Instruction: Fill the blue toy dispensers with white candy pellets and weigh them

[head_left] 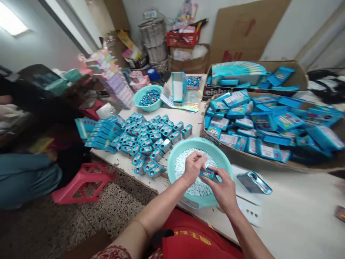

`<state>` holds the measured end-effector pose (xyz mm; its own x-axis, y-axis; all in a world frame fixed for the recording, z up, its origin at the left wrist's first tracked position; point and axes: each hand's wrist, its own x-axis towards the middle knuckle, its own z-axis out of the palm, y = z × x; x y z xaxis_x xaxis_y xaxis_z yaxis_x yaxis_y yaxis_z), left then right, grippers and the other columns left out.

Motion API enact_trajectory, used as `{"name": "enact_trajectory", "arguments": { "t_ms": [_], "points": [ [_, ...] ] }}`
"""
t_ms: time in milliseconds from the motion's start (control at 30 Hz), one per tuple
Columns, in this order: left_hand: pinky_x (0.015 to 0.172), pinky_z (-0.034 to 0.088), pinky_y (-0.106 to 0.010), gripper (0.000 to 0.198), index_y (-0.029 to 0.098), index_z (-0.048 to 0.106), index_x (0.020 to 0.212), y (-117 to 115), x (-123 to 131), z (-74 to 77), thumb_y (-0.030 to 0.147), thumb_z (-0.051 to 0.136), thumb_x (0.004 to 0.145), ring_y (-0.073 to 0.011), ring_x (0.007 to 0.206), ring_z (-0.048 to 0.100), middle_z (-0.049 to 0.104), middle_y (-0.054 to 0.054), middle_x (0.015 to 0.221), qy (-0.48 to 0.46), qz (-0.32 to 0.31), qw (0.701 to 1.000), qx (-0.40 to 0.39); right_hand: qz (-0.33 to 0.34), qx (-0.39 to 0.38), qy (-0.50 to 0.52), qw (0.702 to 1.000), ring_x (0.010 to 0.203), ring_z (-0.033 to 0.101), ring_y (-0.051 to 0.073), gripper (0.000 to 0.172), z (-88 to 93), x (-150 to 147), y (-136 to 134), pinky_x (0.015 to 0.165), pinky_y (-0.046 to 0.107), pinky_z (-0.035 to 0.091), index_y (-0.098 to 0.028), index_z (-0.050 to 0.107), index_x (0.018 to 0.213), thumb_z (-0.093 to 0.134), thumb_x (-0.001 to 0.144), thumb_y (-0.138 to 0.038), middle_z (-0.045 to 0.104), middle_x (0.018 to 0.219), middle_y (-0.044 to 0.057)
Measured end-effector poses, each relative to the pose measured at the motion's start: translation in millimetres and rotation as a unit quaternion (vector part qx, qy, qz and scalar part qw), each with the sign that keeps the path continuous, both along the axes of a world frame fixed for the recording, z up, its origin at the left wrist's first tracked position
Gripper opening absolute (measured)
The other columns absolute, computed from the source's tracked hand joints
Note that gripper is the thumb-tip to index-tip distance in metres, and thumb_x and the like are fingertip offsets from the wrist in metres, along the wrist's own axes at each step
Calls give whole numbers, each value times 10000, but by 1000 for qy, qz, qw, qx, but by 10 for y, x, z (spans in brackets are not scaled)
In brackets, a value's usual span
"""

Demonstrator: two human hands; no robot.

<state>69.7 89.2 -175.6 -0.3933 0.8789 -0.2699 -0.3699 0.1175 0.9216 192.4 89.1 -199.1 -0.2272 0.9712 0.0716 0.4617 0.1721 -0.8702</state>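
A turquoise basin [176, 160] of small white pellets sits at the near table edge. Over it, my left hand [192, 167] and my right hand [222, 188] both pinch one small blue box [207, 174], fingers closed around it. Left of the basin lies a heap of similar small blue boxes [151, 138]. An open metal tin [254, 182] lies just right of my right hand.
A cardboard tray [269, 158] of larger blue boxes fills the right. A second turquoise bowl [148, 97] stands farther back. A seated person [32, 144] and a pink stool [83, 180] are at the left. Cartons and a red crate [183, 39] line the wall.
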Motion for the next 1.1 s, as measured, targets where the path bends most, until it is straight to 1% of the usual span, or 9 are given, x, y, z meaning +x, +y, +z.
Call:
{"name": "enact_trajectory", "arguments": {
  "t_ms": [200,300,400,500,533,633,800,967,1100],
  "points": [
    [545,423,-256,276,194,555,786,-57,-294,-173,457,479,818,-118,542,521,567,-11,644,189,-60,977,-76,-6,-47,28,998,804,612,265,534,-180,133,-5,758,406,475,-239,695,904,690,580,-664,685,886,63],
    [855,454,-368,211,186,600,901,-153,-490,-374,354,505,817,-240,998,579,631,-111,1018,431,-171,857,-223,-73,-38,58,995,859,611,258,519,-306,210,-66,797,403,478,-206,660,962,695,627,-601,669,944,80],
    [984,340,-551,415,146,599,1056,-311,-401,-610,376,642,713,-410,1248,387,504,-210,1278,498,-263,773,-292,-130,-5,88,988,916,598,247,478,-451,209,-108,843,407,470,-173,619,974,683,678,-543,643,965,95],
    [958,355,-577,630,174,512,1223,-453,-100,-777,493,632,693,-438,1267,352,410,-210,1375,515,-342,716,-326,-142,9,99,985,944,584,237,440,-556,168,-99,880,416,457,-168,604,968,682,698,-508,624,969,88],
    [952,370,-561,646,184,505,1229,-481,-4,-815,476,651,672,-430,1255,375,413,-204,1373,499,-353,721,-325,-140,7,102,985,947,581,235,436,-563,157,-92,885,417,454,-168,604,967,687,696,-500,621,968,85],
    [934,398,-513,528,177,588,1061,-481,152,-905,276,714,558,-395,1148,498,538,-186,1228,390,-318,812,-297,-137,-17,113,984,922,582,224,441,-485,155,-80,861,402,463,-163,602,980,701,690,-480,612,971,79],
    [644,495,-332,227,195,568,786,-372,-42,-915,258,650,585,-221,714,623,618,-40,710,249,-255,894,-270,-135,11,105,985,927,576,217,397,-218,220,-87,856,378,463,-180,605,1005,705,717,-434,605,978,67],
    [371,329,-200,255,202,495,789,-300,-301,-590,386,599,645,-97,411,468,525,40,584,26,-149,970,-191,-55,23,42,997,930,579,228,308,-223,219,-80,840,382,468,-195,612,979,683,754,-394,618,953,70],
    [359,344,-195,275,184,490,718,-173,-246,-253,366,670,620,-87,389,488,540,45,581,-156,-33,985,-61,0,32,3,999,918,585,239,254,-285,148,-133,825,386,470,-203,616,951,684,759,-355,636,924,63]
  ]
}}
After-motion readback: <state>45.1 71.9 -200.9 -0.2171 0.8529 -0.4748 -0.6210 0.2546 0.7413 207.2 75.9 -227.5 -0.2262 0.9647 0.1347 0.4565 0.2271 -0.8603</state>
